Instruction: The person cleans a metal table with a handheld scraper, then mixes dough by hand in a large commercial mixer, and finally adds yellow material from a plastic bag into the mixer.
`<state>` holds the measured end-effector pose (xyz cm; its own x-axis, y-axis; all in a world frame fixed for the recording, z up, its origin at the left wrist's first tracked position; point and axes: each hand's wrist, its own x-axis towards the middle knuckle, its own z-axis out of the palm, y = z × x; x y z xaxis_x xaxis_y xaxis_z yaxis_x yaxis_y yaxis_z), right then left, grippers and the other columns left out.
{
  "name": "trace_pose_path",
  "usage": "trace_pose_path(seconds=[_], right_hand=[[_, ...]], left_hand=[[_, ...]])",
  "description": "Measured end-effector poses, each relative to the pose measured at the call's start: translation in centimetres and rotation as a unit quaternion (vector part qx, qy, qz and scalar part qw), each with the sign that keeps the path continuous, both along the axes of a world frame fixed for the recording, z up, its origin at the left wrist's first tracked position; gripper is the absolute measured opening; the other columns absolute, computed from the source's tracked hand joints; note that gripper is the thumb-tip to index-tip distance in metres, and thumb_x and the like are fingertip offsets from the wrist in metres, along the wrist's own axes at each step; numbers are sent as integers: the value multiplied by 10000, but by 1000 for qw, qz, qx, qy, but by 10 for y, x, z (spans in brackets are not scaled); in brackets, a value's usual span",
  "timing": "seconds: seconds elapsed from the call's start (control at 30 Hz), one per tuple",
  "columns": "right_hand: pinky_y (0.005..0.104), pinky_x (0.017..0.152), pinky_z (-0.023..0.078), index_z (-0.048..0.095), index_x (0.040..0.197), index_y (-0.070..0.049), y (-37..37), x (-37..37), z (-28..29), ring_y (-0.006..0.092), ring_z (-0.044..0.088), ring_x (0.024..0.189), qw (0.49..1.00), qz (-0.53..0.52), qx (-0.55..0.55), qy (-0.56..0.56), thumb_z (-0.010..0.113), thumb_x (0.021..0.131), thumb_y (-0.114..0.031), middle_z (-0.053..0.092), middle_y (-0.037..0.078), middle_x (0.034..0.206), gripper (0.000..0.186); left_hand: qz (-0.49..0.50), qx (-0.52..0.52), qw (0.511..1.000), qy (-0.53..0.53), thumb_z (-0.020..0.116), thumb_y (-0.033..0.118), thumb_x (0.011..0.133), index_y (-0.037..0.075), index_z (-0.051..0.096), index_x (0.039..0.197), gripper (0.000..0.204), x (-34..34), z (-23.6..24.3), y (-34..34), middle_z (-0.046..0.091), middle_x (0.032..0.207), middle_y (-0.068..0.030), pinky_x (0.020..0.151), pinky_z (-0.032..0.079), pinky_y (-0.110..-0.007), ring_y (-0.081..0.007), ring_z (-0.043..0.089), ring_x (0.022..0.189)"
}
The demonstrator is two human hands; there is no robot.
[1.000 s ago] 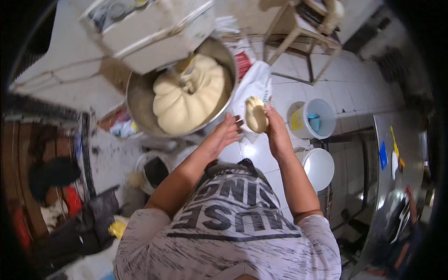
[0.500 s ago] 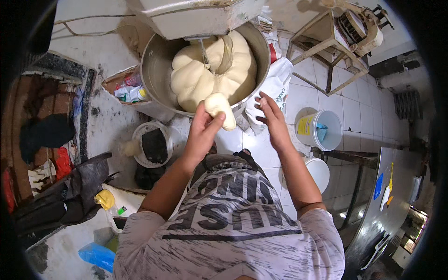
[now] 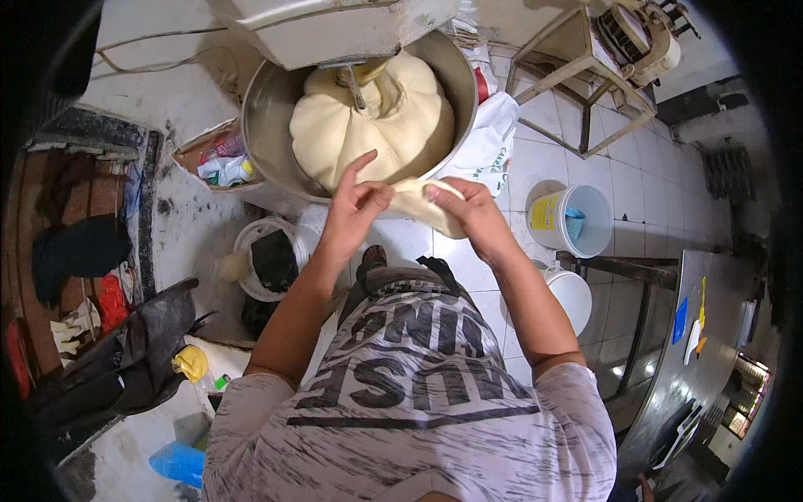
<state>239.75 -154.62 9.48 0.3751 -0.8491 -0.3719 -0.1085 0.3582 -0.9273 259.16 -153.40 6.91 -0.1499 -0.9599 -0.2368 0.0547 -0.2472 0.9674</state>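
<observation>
The head view showed a small piece of dough (image 3: 431, 211) held in the air between the two hands, in front of the near rim of a big metal bowl (image 3: 256, 125). The left hand (image 3: 355, 209) had its fingers curled closed on one end, index finger raised clear; the right hand (image 3: 478, 214) had its thumb pressed flat on the other end, its fingers closed behind, though how far they reached underneath could not be told. The step in hand looked like stretching or flattening the piece, and the next move seemed to call for an even, gentle pull, as thin dough could tear. The piece was pale, smooth and matte, drawn out into a soft, slanting strip. Beyond it, the large dough mass (image 3: 326, 125) filled much of the bowl, swelling in rounded, pumpkin-like lobes around a metal rod (image 3: 355, 89) beneath the boxy, off-white mixer head (image 3: 335, 35). To the right were a crinkled white sack (image 3: 492, 144), a smooth plastic bucket (image 3: 599, 219) and, farther off, a shiny metal tabletop (image 3: 661, 381).
</observation>
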Motion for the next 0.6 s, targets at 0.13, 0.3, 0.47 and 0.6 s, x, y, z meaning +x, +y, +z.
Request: trace_pose_path(seconds=[0.13,0.3,0.47,0.6], right_hand=[[279,688,478,568,1028,-28,-4,-13,9,131,593,770,964,-147,103,-195,525,865,-301,617,61,899,320],[297,764,451,558,1021,-66,3,-21,3,127,567,854,949,-160,108,-248,536,863,-258,600,36,968,249],[286,736,435,589,982,-52,-4,-68,-27,106,555,800,960,-222,62,-161,562,850,-262,619,35,862,250],[335,811,403,521,1119,-71,-2,-86,-37,151,520,918,980,-166,70,-87,481,867,-388,576,75,990,407]], left_hand=[[-42,164,963,209,361,523,889,49,216,1360,684,-18,-25,11,443,1255,-149,945,344,-362,-184,427,1106],[48,97,957,271,463,266,918,0,486,1144,350,-71,3,12,528,1158,-92,909,388,-317,-152,518,1041],[48,70,961,263,447,248,924,-9,483,1142,339,-75,23,12,554,1106,-101,912,391,-324,-168,532,1025],[59,69,951,295,428,225,929,-7,455,1154,325,-82,28,23,548,1098,-92,911,390,-320,-165,532,1015]])
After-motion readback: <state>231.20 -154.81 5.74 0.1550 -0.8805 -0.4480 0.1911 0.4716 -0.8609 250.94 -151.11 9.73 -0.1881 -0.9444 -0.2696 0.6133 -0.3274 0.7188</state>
